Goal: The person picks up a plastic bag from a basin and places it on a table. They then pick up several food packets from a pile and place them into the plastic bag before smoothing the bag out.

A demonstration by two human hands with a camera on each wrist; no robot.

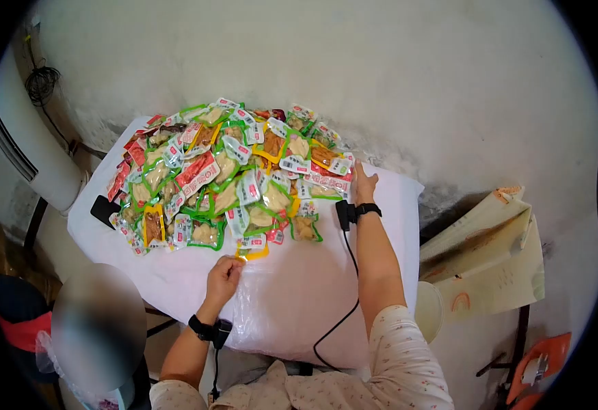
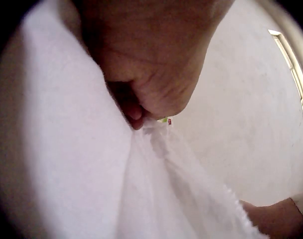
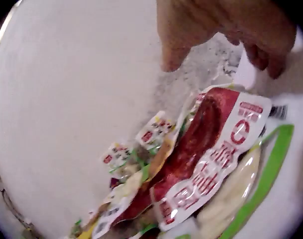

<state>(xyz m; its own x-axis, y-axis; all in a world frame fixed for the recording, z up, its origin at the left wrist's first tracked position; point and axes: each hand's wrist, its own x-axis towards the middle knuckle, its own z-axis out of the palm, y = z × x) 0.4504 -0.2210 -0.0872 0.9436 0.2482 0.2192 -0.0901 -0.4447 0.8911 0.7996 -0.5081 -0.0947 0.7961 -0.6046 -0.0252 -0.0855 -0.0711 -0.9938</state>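
Packets: heaped in a loose, overlapping pile across the far half of the table, on the white cover [image 1: 401, 205]; green, yellow and red edges [image 1: 225, 198] facing many ways
Left hand [image 1: 223, 281]: at the near side of the pile, fingers curled in and pinching a fold of thin see-through plastic [image 2: 166, 164], with a zigzag edge trailing below the grip
Yellow-edged packet [image 1: 253, 254]: just beside the left fingertips, at the front of the pile; too small to tell whether touched
Right hand [image 1: 365, 186]: at the right end of the pile, open fairly wide, thumb stretched apart from loosely bent fingers, with no packet in the grip
Long red packet [image 3: 191, 149]: just below the right hand, tilted on top of others, white lettered strip toward the cover
Plastic: best held by a small, firm pinch close to the edge, with slack left over; likely to wrinkle or tear under a sharp tug
Pile: probably slippery and quick to slide; best met with a flat, wide palm, low and from the side, rather than pressed from above
Cord [image 1: 350, 256]: hanging from the right wrist and lying over the cover; best left loose and clear of the packets
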